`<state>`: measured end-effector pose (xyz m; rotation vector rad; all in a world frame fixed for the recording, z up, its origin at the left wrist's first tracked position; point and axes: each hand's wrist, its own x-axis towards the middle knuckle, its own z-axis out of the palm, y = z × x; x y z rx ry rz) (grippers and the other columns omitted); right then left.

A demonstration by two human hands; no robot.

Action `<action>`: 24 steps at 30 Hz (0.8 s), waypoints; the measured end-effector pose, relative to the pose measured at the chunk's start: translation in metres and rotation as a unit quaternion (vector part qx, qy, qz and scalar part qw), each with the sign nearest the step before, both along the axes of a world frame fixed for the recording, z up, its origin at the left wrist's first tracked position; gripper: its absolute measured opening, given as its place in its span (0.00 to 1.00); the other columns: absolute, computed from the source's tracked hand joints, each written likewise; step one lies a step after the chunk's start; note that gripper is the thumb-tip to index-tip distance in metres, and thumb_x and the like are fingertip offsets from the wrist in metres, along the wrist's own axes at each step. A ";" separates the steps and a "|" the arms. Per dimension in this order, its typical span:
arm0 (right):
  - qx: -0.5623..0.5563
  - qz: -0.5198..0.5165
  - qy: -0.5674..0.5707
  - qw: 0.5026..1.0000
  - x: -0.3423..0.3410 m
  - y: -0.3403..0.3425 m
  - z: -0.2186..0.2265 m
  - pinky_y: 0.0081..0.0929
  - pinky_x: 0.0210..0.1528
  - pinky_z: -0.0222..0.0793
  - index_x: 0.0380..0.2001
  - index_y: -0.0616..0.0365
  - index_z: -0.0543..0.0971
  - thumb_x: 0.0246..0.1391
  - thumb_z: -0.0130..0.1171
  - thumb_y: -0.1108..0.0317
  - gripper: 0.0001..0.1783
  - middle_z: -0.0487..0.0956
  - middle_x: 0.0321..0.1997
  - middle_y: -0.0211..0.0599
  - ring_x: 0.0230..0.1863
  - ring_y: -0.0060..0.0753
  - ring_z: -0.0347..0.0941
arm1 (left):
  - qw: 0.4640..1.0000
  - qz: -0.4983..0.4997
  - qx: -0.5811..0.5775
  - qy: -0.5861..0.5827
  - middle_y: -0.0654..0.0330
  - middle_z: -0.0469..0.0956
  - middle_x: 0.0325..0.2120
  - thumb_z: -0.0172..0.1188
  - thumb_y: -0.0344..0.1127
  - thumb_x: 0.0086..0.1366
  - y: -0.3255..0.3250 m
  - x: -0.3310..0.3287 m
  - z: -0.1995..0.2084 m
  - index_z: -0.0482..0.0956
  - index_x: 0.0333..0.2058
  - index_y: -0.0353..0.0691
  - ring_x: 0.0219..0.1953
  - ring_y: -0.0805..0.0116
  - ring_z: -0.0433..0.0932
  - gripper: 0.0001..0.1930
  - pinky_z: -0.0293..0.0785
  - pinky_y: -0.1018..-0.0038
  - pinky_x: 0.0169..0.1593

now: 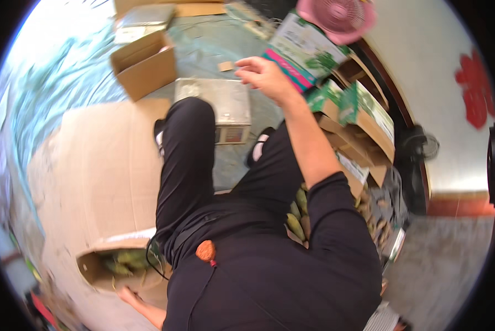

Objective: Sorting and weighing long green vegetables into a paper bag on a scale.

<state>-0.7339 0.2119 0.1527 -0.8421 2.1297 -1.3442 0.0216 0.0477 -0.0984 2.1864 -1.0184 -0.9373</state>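
My right hand [263,77] is stretched forward over the metal box-shaped scale or case [217,102]. Its fingers are loosely bent and apart, with nothing visible in them. Beyond the fingertips lies a small tan cardboard piece [225,66]. Low on the left, my left hand [130,298] is at the near edge of an open cardboard box [87,268] that holds green oblong produce [123,259]. The left fingers are too small and partly hidden to make out. More green-yellow oblong produce [295,226] lies by my right thigh, partly covered by my arm.
An open brown carton [145,69] stands ahead on blue plastic sheeting [54,66]. Flattened cardboard [101,160] covers the floor at left. To the right are a printed carton [305,47] under a pink fan [338,16], opened cartons [369,121] and a wall [429,66].
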 end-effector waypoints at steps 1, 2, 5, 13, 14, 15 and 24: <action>-0.011 -0.011 -0.006 1.000 -0.005 0.007 -0.002 0.18 0.33 0.65 0.47 0.58 0.75 0.53 0.59 0.62 0.19 0.78 0.37 0.28 0.35 0.17 0.72 | 0.999 -0.023 -0.002 -0.031 0.56 0.68 0.16 0.51 0.29 0.50 -0.009 0.033 -0.015 0.72 0.30 0.32 0.12 0.63 0.64 0.08 0.61 0.67 0.13; -0.012 -0.038 0.005 0.999 -0.007 0.016 -0.002 0.18 0.33 0.65 0.47 0.58 0.75 0.53 0.59 0.62 0.19 0.78 0.37 0.28 0.35 0.17 0.72 | 0.996 -0.003 -0.002 -0.086 0.51 0.72 0.23 0.54 0.34 0.53 -0.017 0.020 -0.017 0.72 0.36 0.30 0.18 0.58 0.69 0.14 0.66 0.64 0.17; -0.028 -0.083 0.016 0.996 -0.017 0.043 -0.001 0.17 0.32 0.63 0.46 0.58 0.76 0.52 0.60 0.64 0.18 0.78 0.36 0.28 0.33 0.16 0.71 | 0.955 -0.046 -0.059 -0.286 0.43 0.74 0.36 0.56 0.45 0.58 -0.044 0.030 0.009 0.69 0.48 0.30 0.32 0.48 0.74 0.25 0.72 0.57 0.32; -0.122 -0.293 0.039 0.947 -0.042 0.161 -0.001 0.18 0.34 0.66 0.43 0.58 0.76 0.54 0.58 0.66 0.14 0.79 0.36 0.28 0.34 0.18 0.73 | 0.755 -0.371 -0.381 -0.384 0.42 0.74 0.41 0.58 0.45 0.61 -0.068 -0.176 0.154 0.77 0.43 0.32 0.42 0.41 0.72 0.20 0.67 0.51 0.46; -0.157 -0.332 0.018 0.930 -0.041 0.173 -0.007 0.18 0.34 0.66 0.43 0.58 0.76 0.54 0.57 0.65 0.14 0.79 0.36 0.29 0.34 0.19 0.73 | 0.809 -0.406 -0.305 -0.296 0.39 0.71 0.50 0.51 0.45 0.65 -0.108 -0.173 0.141 0.69 0.54 0.30 0.52 0.42 0.68 0.26 0.62 0.58 0.56; -0.176 -0.368 -0.001 0.913 -0.044 0.187 -0.011 0.19 0.33 0.67 0.43 0.57 0.76 0.55 0.57 0.65 0.13 0.79 0.37 0.30 0.35 0.20 0.74 | 0.787 -0.441 -0.330 -0.279 0.41 0.71 0.50 0.51 0.43 0.66 -0.129 -0.170 0.119 0.70 0.53 0.31 0.53 0.45 0.68 0.23 0.61 0.60 0.57; -0.391 -0.641 -0.138 0.646 -0.027 0.378 -0.077 0.28 0.32 0.68 0.41 0.57 0.74 0.53 0.60 0.60 0.15 0.77 0.35 0.30 0.30 0.26 0.72 | 0.666 -0.630 -0.395 -0.063 0.50 0.68 0.54 0.52 0.33 0.65 -0.046 -0.456 0.198 0.71 0.53 0.35 0.60 0.51 0.61 0.18 0.55 0.60 0.62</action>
